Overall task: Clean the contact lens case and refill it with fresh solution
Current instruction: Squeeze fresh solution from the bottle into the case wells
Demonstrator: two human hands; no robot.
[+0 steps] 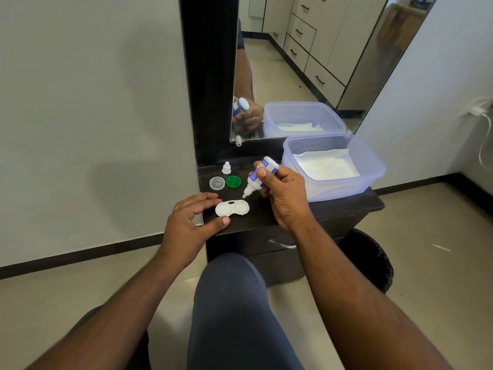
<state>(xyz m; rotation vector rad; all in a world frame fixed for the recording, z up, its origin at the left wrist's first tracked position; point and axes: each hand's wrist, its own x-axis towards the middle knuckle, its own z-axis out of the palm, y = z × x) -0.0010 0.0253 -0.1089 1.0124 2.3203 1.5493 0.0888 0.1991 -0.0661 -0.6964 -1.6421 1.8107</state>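
A white contact lens case lies open on the dark dresser top, both wells uncovered. My right hand grips a small white solution bottle with a blue label, tilted with its nozzle pointing down just above the case's right well. My left hand rests at the dresser's left edge, fingers spread beside the case's left well, thumb near its front. A clear lid and a green lid lie behind the case. The bottle's small clear cap stands further back.
A translucent plastic tub holding white tissue stands at the right of the dresser. A mirror rises behind it. A black bin sits on the floor at the right. My knee is below the dresser drawer.
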